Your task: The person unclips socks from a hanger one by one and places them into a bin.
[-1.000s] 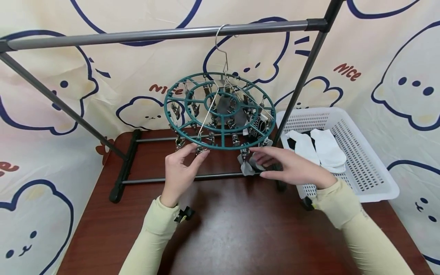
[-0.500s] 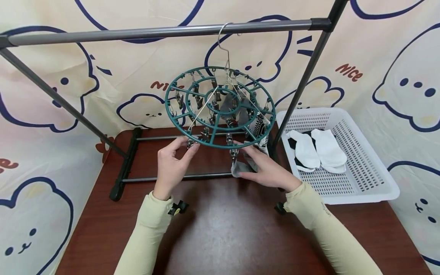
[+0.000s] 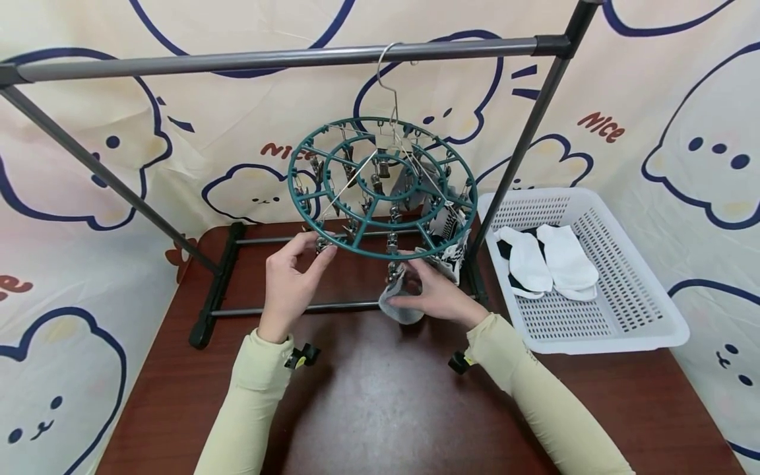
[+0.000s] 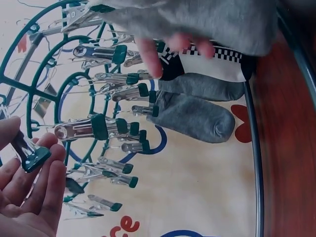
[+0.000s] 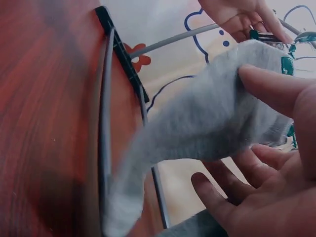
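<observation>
A round green clip hanger [image 3: 368, 247] hangs by its wire hook from the rack's top bar. At its front left edge my left hand [image 3: 291, 284] pinches a metal clip [image 4: 29, 153] with green tips. Under the front rim a grey sock [image 3: 400, 307] hangs from another clip [image 3: 392, 267]. My right hand [image 3: 436, 297] holds this sock, thumb on the near face and some fingers behind it. In the right wrist view the sock [image 5: 192, 118] slants across, its lower end blurred. Beyond it in the left wrist view hang more grey socks [image 4: 197, 121] and a black-and-white checked sock [image 4: 212, 66].
A white perforated basket [image 3: 647, 290] on the right holds white socks [image 3: 570, 260] and something black. The grey rack bar [image 3: 237, 63] crosses above; its black foot [image 3: 216, 297] stands at left on the brown table [image 3: 368, 402]. A patterned cloth hangs behind.
The hanger has turned, its front clips and grey sock shifting left. My left hand has moved slightly left and kept its clip; my right hand has come left to the sock.
</observation>
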Demonstrator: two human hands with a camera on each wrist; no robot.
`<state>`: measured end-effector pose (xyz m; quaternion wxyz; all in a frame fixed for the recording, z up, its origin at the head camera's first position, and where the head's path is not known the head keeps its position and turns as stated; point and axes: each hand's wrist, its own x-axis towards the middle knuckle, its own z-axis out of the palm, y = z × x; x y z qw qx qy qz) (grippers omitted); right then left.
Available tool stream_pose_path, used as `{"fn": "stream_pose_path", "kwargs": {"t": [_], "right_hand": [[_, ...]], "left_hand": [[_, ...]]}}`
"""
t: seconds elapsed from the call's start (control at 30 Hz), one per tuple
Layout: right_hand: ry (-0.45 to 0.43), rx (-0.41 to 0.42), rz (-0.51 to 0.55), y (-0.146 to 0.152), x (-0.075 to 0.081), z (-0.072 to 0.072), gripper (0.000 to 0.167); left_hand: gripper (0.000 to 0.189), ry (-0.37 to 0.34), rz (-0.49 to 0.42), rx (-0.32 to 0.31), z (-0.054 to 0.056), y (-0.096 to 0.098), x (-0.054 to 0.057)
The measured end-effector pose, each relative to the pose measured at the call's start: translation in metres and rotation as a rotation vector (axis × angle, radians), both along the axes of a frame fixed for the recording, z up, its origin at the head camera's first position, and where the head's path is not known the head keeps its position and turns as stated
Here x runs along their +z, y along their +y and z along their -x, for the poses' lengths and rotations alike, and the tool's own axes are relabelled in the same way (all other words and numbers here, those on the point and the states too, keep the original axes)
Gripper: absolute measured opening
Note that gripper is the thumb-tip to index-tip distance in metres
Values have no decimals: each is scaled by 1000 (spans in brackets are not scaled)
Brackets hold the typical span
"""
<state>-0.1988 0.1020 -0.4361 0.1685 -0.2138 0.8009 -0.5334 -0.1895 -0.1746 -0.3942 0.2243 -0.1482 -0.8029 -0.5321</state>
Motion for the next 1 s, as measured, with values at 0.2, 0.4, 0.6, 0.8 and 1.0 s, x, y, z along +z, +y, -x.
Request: {"fn": "stream_pose_path", "kwargs": {"t": [0.2, 0.4, 0.6, 0.8, 1.0], "right_hand": [[-45, -56, -147, 0, -4, -1, 80], [-54, -41, -154, 4, -12, 0, 57], [-21, 27, -74, 6, -14, 0, 33], [3, 33, -73, 7, -15, -1, 27], [26, 31, -52, 6, -14, 0, 18]], "left_hand": [[23, -31, 29, -28, -3, 0, 0], [35, -17, 62, -69, -7, 3, -5], [55, 66, 57, -44, -11, 8, -10], [63, 331, -10, 15, -20, 18, -13], [33, 709, 144, -48, -28, 33, -13]]}}
